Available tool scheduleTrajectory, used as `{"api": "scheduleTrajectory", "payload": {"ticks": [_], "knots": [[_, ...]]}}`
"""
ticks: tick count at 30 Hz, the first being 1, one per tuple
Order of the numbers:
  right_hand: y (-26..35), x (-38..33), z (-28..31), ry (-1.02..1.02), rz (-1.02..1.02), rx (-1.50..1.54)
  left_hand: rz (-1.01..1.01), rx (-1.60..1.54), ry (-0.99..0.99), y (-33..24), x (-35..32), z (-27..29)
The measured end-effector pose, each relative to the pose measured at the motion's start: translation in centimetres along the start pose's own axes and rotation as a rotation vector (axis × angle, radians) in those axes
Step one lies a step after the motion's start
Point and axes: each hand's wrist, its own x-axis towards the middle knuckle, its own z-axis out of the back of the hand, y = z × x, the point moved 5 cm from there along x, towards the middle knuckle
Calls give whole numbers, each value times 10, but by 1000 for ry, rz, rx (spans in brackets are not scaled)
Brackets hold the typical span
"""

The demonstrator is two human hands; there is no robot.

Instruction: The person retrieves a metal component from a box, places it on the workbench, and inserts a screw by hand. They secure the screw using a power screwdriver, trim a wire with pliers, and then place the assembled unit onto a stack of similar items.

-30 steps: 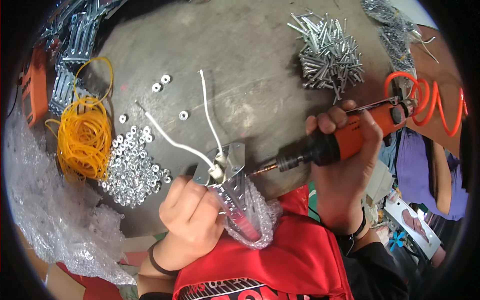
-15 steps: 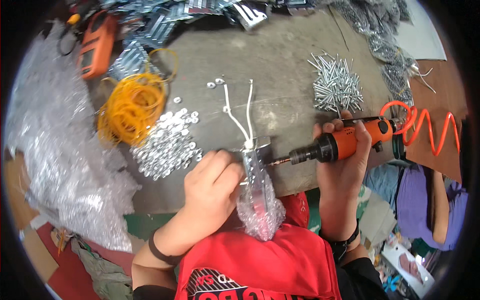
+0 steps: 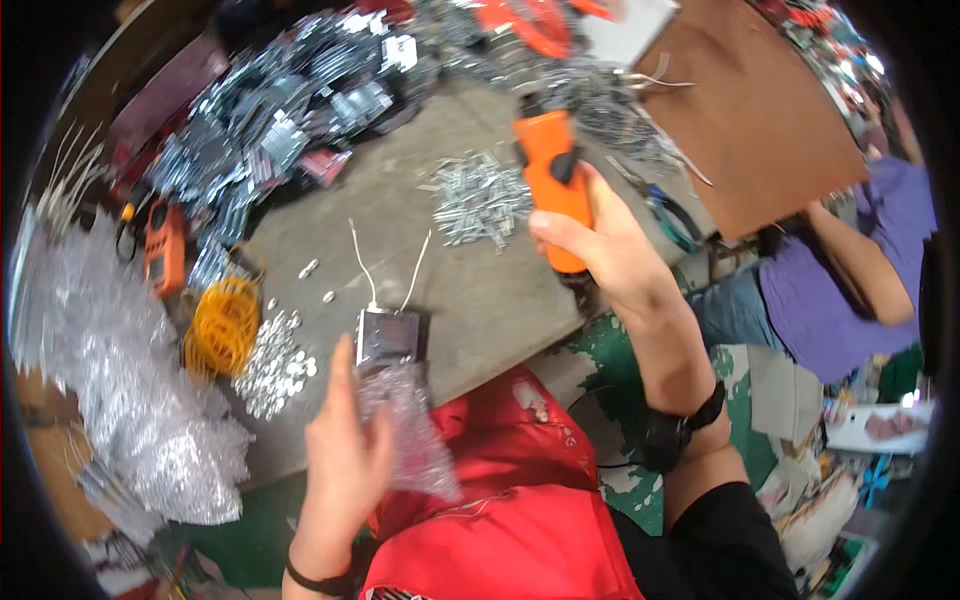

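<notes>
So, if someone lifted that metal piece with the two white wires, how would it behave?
The metal piece would probably stay stiff, given its straight-edged body. Its white wires likely flex, being thin and bent. The crinkled clear wrap below should probably give softly.

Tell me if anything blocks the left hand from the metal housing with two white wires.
Nothing visible blocks the left hand from the bare upper end of the metal housing, just beside it. Lower down, bubble wrap covers the housing.
</notes>
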Motion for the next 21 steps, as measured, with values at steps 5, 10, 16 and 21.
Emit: {"api": "scheduleTrajectory", "payload": {"ticks": [5,10,16,21], "knots": [[-24,8,59,-206,240,-793,-259,250,-71,-17,-10,25],[-22,-5,90,-183,302,-937,-505,525,-108,-17,-17,24],[-37,-24,176,-248,142,-1459,-365,308,-137,-10,-1,12],[-31,-16,201,-410,345,-1250,-306,314,-104,-5,11,1]]}}
